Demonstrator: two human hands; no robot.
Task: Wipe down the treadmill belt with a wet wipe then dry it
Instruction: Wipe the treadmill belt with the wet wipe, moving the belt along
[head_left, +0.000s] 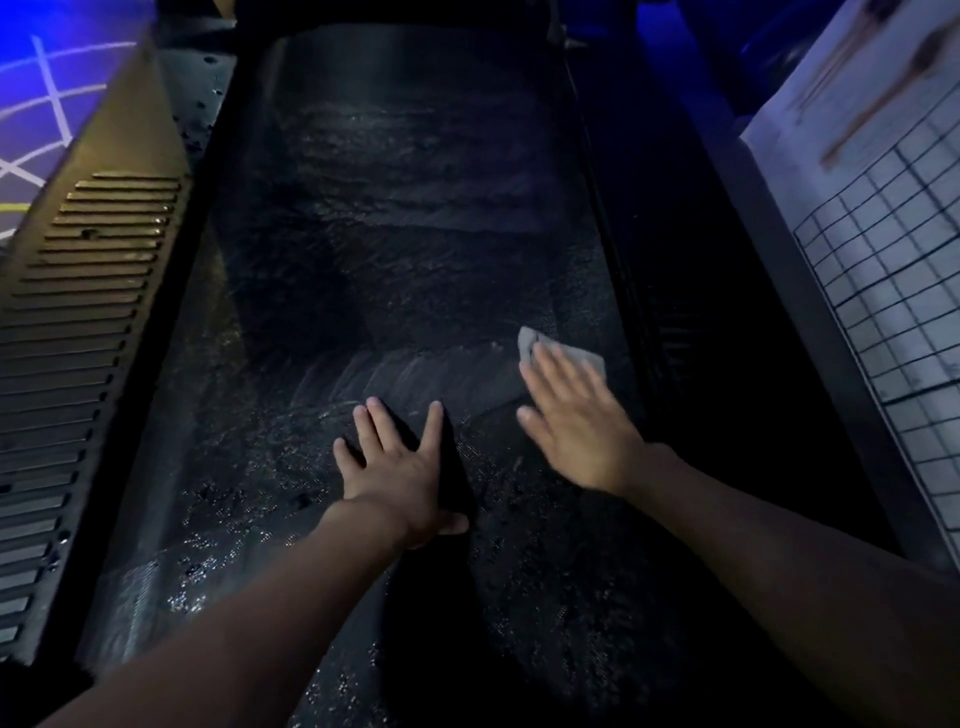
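Bare forearms come in from the bottom edge, the left forearm (234, 597) crossing the near end of the treadmill belt (389, 234). The left hand (400, 467) lies flat on the belt, fingers straight and spread wide and holding nothing; it looks planted there as a brace, taking the person's weight while they lean forward.

Just to its right and slightly farther out, the right hand (576, 421) is also flat, fingers straight and close together, pressing down on a grey wet wipe (529, 340). The wipe lies under the fingertips near the belt's right edge, with one corner sticking out beyond them. A flat palm spreads pressure over the whole cloth instead of bunching it. This hand's outline is blurred.

Pale damp streaks arc across the belt between the two hands, and glistening patches lie around and beyond the left hand, so the wet pass seems well along; drying has probably not begun.

A ribbed side rail (78, 338) runs left of the left hand. A white gridded panel (893, 286) stands well right of the right hand.
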